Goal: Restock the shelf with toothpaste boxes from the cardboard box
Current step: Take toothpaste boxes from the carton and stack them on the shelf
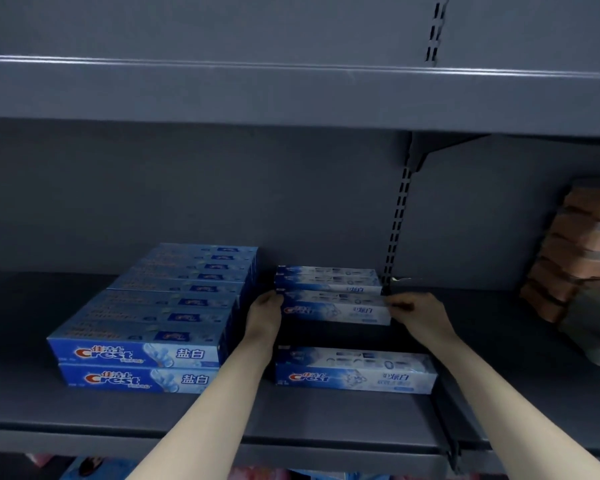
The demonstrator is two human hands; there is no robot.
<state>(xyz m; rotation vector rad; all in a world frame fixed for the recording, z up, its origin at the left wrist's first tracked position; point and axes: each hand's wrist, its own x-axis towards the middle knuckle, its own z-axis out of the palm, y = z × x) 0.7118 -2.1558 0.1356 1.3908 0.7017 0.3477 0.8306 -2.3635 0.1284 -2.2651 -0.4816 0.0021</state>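
Note:
Both my arms reach onto the dark grey shelf. My left hand grips the left end of a pale blue toothpaste box, and my right hand grips its right end. Two more pale boxes lie behind it against the back panel. Another pale box lies nearer the shelf's front edge, between my forearms. To the left is a double-layer block of darker blue toothpaste boxes. The cardboard box is out of view.
A second shelf hangs overhead. A slotted upright divides the back panel just behind my right hand. Stacked brown packs fill the far right. Colourful goods show below the shelf edge.

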